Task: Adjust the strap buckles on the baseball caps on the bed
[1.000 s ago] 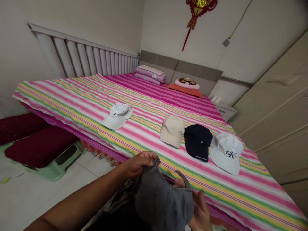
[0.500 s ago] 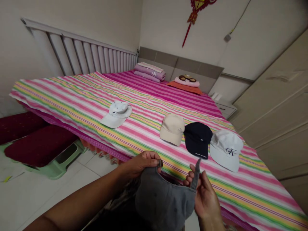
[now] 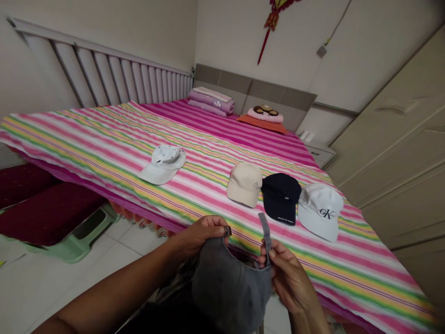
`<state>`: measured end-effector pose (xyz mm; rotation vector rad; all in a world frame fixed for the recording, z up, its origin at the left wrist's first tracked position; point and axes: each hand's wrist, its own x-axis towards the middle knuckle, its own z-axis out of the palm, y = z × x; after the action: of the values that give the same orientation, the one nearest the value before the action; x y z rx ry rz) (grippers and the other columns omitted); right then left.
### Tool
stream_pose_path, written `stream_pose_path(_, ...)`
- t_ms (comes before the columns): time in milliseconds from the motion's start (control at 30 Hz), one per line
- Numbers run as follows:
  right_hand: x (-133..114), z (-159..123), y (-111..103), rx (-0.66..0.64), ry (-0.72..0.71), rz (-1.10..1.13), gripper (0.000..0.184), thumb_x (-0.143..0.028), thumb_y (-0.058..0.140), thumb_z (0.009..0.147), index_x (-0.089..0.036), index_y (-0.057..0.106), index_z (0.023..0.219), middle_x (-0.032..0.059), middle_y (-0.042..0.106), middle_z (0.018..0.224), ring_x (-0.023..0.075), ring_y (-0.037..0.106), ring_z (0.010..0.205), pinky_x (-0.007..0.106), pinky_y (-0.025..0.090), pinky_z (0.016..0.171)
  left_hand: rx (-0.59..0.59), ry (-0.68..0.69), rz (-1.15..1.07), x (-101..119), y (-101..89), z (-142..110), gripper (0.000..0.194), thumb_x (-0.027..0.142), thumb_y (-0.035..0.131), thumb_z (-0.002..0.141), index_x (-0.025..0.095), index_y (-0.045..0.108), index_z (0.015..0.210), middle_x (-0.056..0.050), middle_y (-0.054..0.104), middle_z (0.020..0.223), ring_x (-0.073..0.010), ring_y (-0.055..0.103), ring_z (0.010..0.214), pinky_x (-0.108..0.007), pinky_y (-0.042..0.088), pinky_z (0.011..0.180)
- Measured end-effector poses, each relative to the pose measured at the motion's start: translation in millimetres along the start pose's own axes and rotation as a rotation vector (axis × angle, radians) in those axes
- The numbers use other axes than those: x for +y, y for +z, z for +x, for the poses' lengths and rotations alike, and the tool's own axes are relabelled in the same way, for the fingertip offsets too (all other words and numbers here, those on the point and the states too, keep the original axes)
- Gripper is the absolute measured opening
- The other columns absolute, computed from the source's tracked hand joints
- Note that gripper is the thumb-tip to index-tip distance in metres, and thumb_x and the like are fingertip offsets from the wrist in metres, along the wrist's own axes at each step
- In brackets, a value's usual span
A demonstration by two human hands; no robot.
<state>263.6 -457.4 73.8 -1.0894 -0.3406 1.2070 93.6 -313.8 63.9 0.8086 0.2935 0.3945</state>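
A grey cap (image 3: 227,283) hangs between my two hands in front of the bed's near edge, its back opening facing up. My left hand (image 3: 201,234) pinches the cap's rim at the small buckle. My right hand (image 3: 290,278) pinches the loose grey strap (image 3: 266,234), which stands upright from the rim. On the striped bedspread (image 3: 104,139) beyond lie several caps: a white one (image 3: 162,163) alone to the left, then a beige cap (image 3: 245,183), a navy cap (image 3: 281,197) and a white cap with dark letters (image 3: 321,211) in a row.
Folded purple bedding (image 3: 211,99) and a pink pillow on orange cloth (image 3: 265,116) sit by the headboard. A radiator (image 3: 114,76) lines the left wall. Maroon-cushioned green stools (image 3: 52,215) stand on the tiled floor at left. Cream wardrobe doors (image 3: 396,148) rise at right.
My right hand has pulled the strap free of the buckle and raised it upright. The view has shifted slightly left and down; the caps on the bed have not moved.
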Motion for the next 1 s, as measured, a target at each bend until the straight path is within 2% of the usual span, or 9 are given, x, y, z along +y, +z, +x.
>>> stream_pose_path(100,-6,0,4,-0.049,-0.040,0.008,0.031,-0.032,0.075,0.059,-0.017,0.064,0.084,-0.0005,0.058,0.063,0.0102,0.054,0.053,0.021,0.045,0.051,-0.012,-0.007,0.016,1,3.2,2,0.028,0.030,0.076,0.056,0.009,0.062,0.069,-0.004,0.062,0.058,-0.0066,0.052,0.044,-0.015,0.038,0.042)
stream_pose_path(167,-11,0,7,-0.051,-0.090,-0.017,0.028,-0.038,0.072,0.063,-0.017,0.063,0.080,-0.0012,0.055,0.058,0.0087,0.050,0.049,0.020,0.041,0.047,-0.024,-0.014,0.028,1,5.3,2,0.030,0.031,0.077,0.055,0.008,0.062,0.068,-0.004,0.062,0.057,-0.0067,0.052,0.043,-0.015,0.038,0.042)
stream_pose_path(300,-17,1,14,-0.085,-0.168,-0.098,0.021,-0.033,0.070,0.066,-0.015,0.060,0.069,-0.0020,0.053,0.056,0.0039,0.042,0.042,0.017,0.033,0.042,-0.049,-0.039,0.023,1,9.1,3,0.030,0.029,0.078,0.053,0.008,0.062,0.068,-0.004,0.063,0.056,-0.0072,0.053,0.043,-0.015,0.039,0.042)
stream_pose_path(367,-15,2,18,-0.147,-0.147,-0.115,0.018,-0.031,0.068,0.068,-0.015,0.060,0.071,-0.0027,0.053,0.057,0.0014,0.035,0.038,0.016,0.028,0.040,-0.074,-0.053,0.014,2,10.3,3,0.028,0.028,0.077,0.055,0.009,0.063,0.070,-0.004,0.064,0.057,-0.0075,0.054,0.043,-0.016,0.039,0.043)
stream_pose_path(433,-12,4,22,-0.199,-0.118,-0.117,0.017,-0.031,0.066,0.071,-0.016,0.059,0.071,-0.0054,0.047,0.050,0.0002,0.027,0.035,0.016,0.022,0.038,-0.095,-0.064,0.004,1,10.7,3,0.027,0.027,0.076,0.056,0.009,0.063,0.072,-0.004,0.064,0.058,-0.0077,0.055,0.044,-0.016,0.040,0.043)
stream_pose_path(567,-3,8,30,-0.221,-0.062,-0.138,0.022,-0.035,0.068,0.069,-0.016,0.056,0.068,-0.0093,0.035,0.039,0.0010,0.019,0.034,0.017,0.014,0.037,-0.112,-0.061,-0.017,0,10.5,4,0.024,0.025,0.075,0.058,0.010,0.064,0.073,-0.004,0.065,0.061,-0.0079,0.057,0.048,-0.016,0.042,0.047)
stream_pose_path(833,12,12,41,-0.235,0.054,-0.069,0.031,-0.036,0.072,0.062,-0.017,0.047,0.060,-0.0117,0.025,0.039,0.0014,0.014,0.035,0.017,0.011,0.036,-0.120,-0.053,-0.080,-3,10.2,5,0.024,0.022,0.077,0.056,0.010,0.064,0.072,-0.006,0.068,0.063,-0.0097,0.060,0.051,-0.016,0.043,0.049)
stream_pose_path(1000,21,15,41,-0.253,0.070,-0.023,0.029,-0.033,0.071,0.064,-0.017,0.048,0.062,-0.0116,0.028,0.039,0.0010,0.014,0.035,0.016,0.011,0.036,-0.110,-0.033,-0.092,-5,11.5,6,0.025,0.021,0.078,0.054,0.010,0.063,0.071,-0.006,0.068,0.063,-0.0106,0.061,0.053,-0.017,0.044,0.051)
